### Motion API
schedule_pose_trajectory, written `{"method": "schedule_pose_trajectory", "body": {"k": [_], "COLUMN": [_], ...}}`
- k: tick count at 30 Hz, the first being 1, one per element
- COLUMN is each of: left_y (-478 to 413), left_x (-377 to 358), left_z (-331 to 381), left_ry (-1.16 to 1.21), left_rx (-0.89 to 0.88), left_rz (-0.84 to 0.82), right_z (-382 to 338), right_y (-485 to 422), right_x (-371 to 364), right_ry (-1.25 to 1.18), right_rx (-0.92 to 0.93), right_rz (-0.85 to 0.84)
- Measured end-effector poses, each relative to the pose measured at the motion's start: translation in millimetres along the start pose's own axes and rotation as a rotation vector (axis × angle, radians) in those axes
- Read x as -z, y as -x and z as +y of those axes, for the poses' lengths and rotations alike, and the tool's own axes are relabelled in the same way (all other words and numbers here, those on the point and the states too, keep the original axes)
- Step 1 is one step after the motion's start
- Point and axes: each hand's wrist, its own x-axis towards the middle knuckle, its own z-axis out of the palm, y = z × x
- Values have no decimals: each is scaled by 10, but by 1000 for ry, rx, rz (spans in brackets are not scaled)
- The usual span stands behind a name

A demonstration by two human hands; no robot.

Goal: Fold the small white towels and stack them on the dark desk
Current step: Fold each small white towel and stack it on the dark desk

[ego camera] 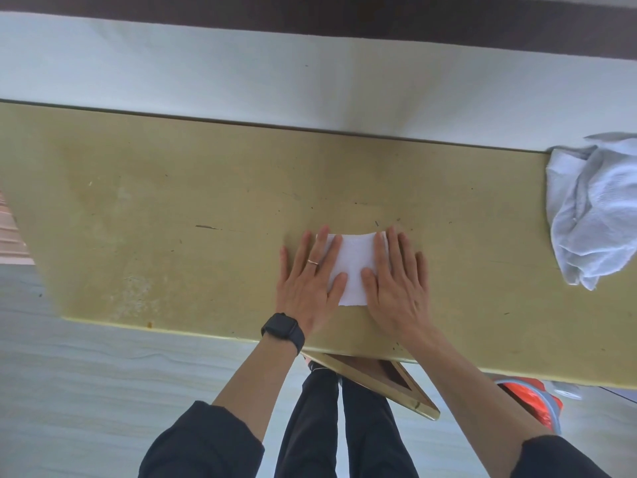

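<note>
A small white towel (352, 267), folded into a compact rectangle, lies flat on the yellowish desk top (172, 208) near its front edge. My left hand (308, 281) presses on the towel's left side with straight, spread fingers; a ring and a dark wristwatch are on that arm. My right hand (396, 281) lies flat on the towel's right side, fingers straight. Both palms rest partly on the desk. A crumpled heap of white towels (593, 208) sits at the desk's far right edge.
A white wall (275, 74) runs behind the desk. Below the front edge a gold-framed object (386, 384) sticks out beside my dark-trousered legs. An orange and grey item (534, 401) lies on the pale floor at the right.
</note>
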Motion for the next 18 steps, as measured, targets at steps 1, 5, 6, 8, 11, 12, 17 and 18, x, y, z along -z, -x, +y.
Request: {"method": "schedule_pose_trajectory", "body": {"k": [1,5,6,8,11,12,17,18], "left_y": [22,289,375,510,548,522,354,320], "left_x": [-3,-24,0,107,324,373,433,436], "left_z": [-8,60,103,228,427,474,561,563], "left_ry": [-11,14,41,111,313,384,473,492], "left_rx": [-7,-9,7,98,495,641,849,869], "left_rz": [-2,-25,-27,5,9,-16,-125,-143], "right_z": [-5,-100,-137,-214,-292,-307,-373,-378], "right_y": [33,342,433,579,629,605,404,364], "right_x": [-2,57,93,204,358,395,500,509], "right_ry": [8,10,-1,-88,-331,-395,-493,-511], "right_rx": [-3,-45,-59,-138,-376,-459,-609,-611], "right_rz": [-10,2,10,-1,-21,-20,-117,-140]}}
